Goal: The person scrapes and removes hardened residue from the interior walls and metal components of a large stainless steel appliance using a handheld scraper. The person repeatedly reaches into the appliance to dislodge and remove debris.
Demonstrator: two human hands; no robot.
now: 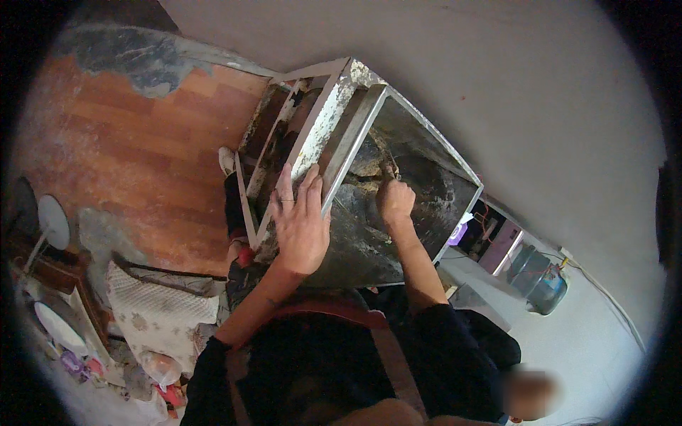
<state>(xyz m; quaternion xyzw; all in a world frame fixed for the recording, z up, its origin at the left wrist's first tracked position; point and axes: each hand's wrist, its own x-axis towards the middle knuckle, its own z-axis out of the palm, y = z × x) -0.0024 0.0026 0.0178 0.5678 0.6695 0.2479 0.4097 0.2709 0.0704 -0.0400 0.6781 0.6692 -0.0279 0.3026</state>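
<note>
A large boxy metal unit (pixel 341 117) with a pale, peeling frame stands tilted in front of me against the wall. Its open side shows a dark, grimy hollow with brown crust inside. My left hand (pixel 302 231) lies on the frame's near edge with the fingers stretched out, a ring on one of them. Inside the hollow is my right hand (pixel 398 202), its fingers curled closed close to a crusted patch (pixel 376 160). Something dark and narrow sticks up from that fist; whether it is a tool or a dirty finger I cannot make out.
Wood-patterned flooring (pixel 156 142) with worn grey patches spreads at the left. A stained quilted cloth (pixel 163 305) and clutter lie at the lower left, near a round white disc (pixel 53 221). A large water bottle (pixel 536 279) stands at the right. Another person's blurred head (pixel 531 392) shows lower right.
</note>
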